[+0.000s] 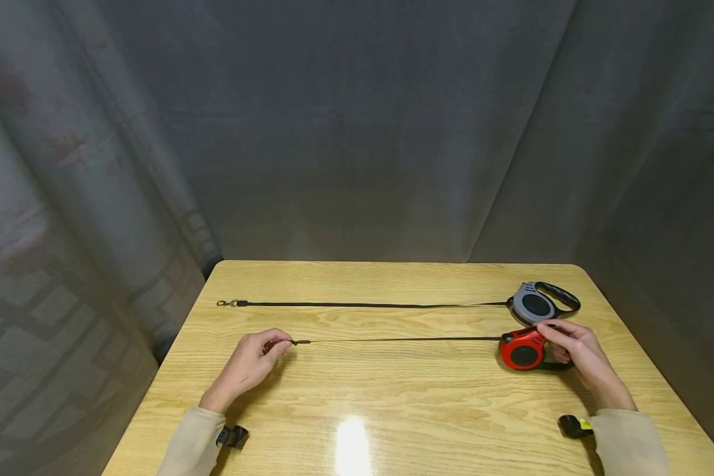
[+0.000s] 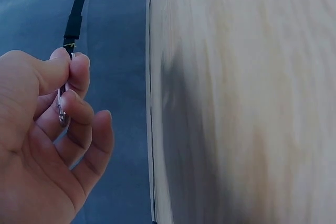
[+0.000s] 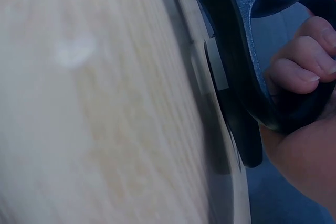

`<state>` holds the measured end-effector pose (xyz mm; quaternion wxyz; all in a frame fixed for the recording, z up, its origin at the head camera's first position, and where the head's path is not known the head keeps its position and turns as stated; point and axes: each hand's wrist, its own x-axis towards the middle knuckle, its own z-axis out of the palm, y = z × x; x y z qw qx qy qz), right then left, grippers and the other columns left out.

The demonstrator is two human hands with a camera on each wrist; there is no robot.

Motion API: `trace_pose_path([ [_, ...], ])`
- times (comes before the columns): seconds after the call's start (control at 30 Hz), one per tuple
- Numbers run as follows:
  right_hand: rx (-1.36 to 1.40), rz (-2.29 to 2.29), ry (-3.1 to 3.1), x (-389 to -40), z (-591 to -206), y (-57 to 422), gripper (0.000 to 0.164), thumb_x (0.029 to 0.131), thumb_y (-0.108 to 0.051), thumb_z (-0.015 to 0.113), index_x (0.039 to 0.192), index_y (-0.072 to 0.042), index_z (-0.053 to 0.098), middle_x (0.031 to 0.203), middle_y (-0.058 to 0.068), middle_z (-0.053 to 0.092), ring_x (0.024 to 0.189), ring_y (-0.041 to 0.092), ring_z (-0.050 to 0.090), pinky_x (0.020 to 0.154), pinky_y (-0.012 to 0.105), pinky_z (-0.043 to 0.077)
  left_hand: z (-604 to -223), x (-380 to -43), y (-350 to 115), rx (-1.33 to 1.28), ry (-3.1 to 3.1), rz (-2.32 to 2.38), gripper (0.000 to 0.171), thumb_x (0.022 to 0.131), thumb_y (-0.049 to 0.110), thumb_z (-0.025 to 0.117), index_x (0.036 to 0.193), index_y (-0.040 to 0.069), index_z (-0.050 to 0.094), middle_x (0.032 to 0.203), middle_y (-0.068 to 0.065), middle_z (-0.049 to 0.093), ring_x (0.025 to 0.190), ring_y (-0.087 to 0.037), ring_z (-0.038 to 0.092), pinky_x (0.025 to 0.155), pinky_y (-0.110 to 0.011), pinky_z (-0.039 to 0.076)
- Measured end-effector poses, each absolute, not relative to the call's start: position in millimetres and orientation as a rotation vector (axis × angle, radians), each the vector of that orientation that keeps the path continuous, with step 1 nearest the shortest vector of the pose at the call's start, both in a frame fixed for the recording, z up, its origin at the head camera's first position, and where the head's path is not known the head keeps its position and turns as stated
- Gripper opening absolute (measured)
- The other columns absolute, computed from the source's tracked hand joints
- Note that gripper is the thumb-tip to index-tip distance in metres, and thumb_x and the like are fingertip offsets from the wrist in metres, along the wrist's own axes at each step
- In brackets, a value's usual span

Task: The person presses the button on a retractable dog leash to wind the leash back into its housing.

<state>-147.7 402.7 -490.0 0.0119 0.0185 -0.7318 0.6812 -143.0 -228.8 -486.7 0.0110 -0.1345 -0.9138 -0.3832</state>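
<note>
Grey curtain (image 1: 357, 132) hangs behind a wooden table (image 1: 428, 410); reading its top as a clock face, twelve at the far edge, the red leash (image 1: 520, 350) sits near three o'clock, its thin strap (image 1: 452, 338) running straight toward nine. Parallel beyond it lies the grey leash (image 1: 535, 305), casing toward two, hook end toward ten. To hold this line well, I'd judge an even, gentle pull best, with the casing steadied firmly and the pinch secure, since a spring-loaded strap could snap back; matching the farther strap's line would help judge straightness. At nine, the left hand (image 1: 250, 360) pinches the metal clip (image 2: 62, 111) narrowly between thumb and forefinger, the other fingers loosely bent. At three, the right hand (image 1: 583, 354) grips the red leash, fingers curled through its black handle (image 3: 241, 51). Whether the casing touches the table, I cannot tell.
</note>
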Motion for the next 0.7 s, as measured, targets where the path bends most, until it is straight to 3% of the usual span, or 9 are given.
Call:
trace_pose_path([
  [0.7,-0.028,2.096,-2.340,-150.0,-489.7,399.5,0.026,0.106,-0.006,0.062,0.098,-0.023,0.080,0.067,-0.009,0.052,0.055,0.022,0.034,0.056,0.041,0.023,-488.1,-142.2,-220.5,-0.461,-2.863,-1.193,0.013,0.106,0.019,0.068,0.108,0.025,0.078,0.095,0.006,0.076,0.074,-0.003,0.056,0.070,-0.024,0.049],
])
